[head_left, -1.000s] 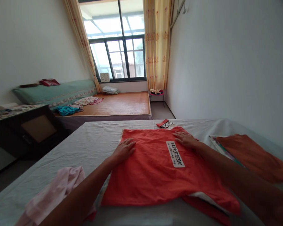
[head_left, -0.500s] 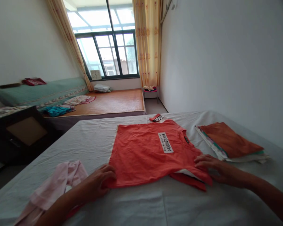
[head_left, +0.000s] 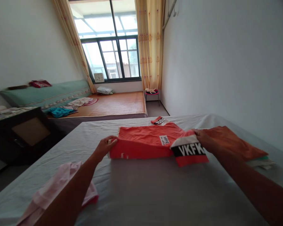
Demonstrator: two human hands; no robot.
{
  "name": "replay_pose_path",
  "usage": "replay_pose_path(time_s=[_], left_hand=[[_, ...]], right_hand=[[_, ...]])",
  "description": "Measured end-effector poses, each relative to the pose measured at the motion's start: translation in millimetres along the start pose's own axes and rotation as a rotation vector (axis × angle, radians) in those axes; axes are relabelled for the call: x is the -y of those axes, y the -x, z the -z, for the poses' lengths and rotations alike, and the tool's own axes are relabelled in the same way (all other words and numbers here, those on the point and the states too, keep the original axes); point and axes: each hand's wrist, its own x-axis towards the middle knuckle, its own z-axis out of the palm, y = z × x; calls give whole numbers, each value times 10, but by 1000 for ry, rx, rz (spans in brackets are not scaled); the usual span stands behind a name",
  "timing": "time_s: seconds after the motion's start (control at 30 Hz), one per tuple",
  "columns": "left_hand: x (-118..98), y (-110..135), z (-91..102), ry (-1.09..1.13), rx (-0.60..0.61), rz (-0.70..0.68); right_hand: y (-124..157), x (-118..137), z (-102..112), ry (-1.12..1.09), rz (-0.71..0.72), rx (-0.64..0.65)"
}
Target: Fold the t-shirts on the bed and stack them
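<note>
Holding the red shirt (head_left: 139, 135) with both hands, over the middle of the sheet-covered surface (head_left: 146, 194) in front of me. Left hand (head_left: 108, 146): nearly closed, thumb and fingers pinched on the cloth at the hem end. Right hand (head_left: 201, 139): also nearly closed, gripping the shirt at the near sleeve (head_left: 188, 149); some fingertips are hidden, so the exact grip there cannot be read. Shirt lies with its hem end to my left and its sleeves to the right. Near part is turned up between my hands, so the printed patch (head_left: 164, 140) shows only in part. Near sleeve hangs below the right hand, its black band and white letters facing me; the far sleeve (head_left: 158, 120) lies flat at the far side, with a similar band. On the surface to the right, a folded orange cloth (head_left: 240, 144) rests on top of other fabrics, partly behind my right forearm; contact between hand and cloth cannot be judged. To the left, a pink garment (head_left: 53, 185) lies crumpled, partly covered from view by my left forearm, well apart from the shirt. Beyond the surface: a bed (head_left: 118, 102) with a brown mat, a blue cloth (head_left: 61, 112) near its left side, and a square clock (head_left: 99, 77) at the window. Dark cabinet (head_left: 30, 128) at left.
</note>
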Motion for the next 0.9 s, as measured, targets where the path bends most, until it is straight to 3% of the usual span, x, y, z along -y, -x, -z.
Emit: replay_pose_path(time_s=[0.1, 0.2, 0.37, 0.47, 0.57, 0.7, 0.9], left_hand=[[135, -259, -161, 211, -157, 184], [284, -255, -234, 215, -147, 280], [378, -109, -184, 145, -24, 163], [398, -102, -125, 114, 16, 54], [433, -104, -32, 112, 74, 74], [402, -41, 93, 24, 280, 149], [218, 25, 246, -134, 407, 120]], right_hand=[[-394, -110, -152, 116, -164, -168], [-444, -315, -260, 143, -187, -160], [-132, -493, -369, 23, -54, -196], [17, -465, -303, -52, 43, -191], [118, -458, -122, -120, 22, -36], [216, -505, 51, -91, -8, 278], [286, -538, 143, -31, -23, 439]])
